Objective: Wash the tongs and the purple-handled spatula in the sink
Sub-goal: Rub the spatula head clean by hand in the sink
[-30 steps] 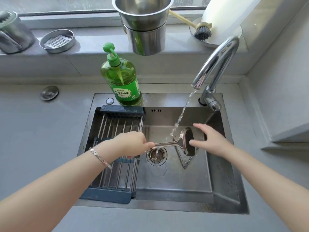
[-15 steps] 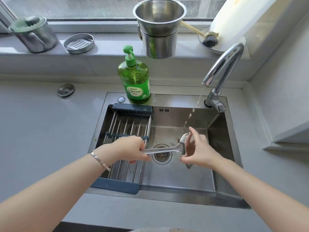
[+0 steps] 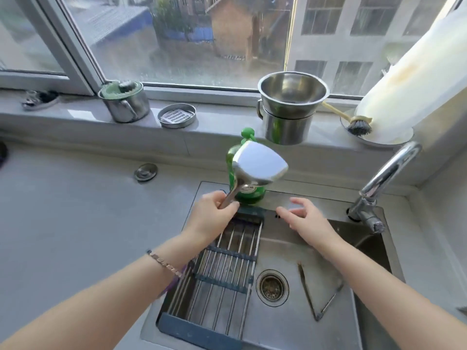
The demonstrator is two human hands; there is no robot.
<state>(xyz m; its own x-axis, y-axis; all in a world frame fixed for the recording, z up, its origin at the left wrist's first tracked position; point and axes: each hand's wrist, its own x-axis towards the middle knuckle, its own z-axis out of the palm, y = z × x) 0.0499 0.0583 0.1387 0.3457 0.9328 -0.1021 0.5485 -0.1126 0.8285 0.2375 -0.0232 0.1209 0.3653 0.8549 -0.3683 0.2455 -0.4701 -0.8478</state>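
- Spatula [image 3: 260, 164] shank is gripped by the left hand [image 3: 214, 215], fingers and thumb curled round the metal just below the blade. The purple handle is seen only as a sliver under the wrist.
- The blade is held tilted up above the back rim of the sink [image 3: 283, 322], directly in front of a green soap bottle [image 3: 249, 195], which is partly hidden by it. Whether the two touch cannot be told.
- The right hand [image 3: 303, 221] is held spread and empty, fingers loosely fanned, near the bottle and over the sink's rear edge.
- The tongs [image 3: 318, 294] are left lying in an open V on the basin floor, just right of the drain [image 3: 271, 287]. A roll-up rack [image 3: 222, 274] is laid across the sink's left side.
- No water is seen at the faucet [image 3: 389, 178].
- Risk, as judged: a wet, smooth shank gripped this close to the blade could be let slip — the bottle could be knocked off the rim, or the spatula dropped onto the tongs below.
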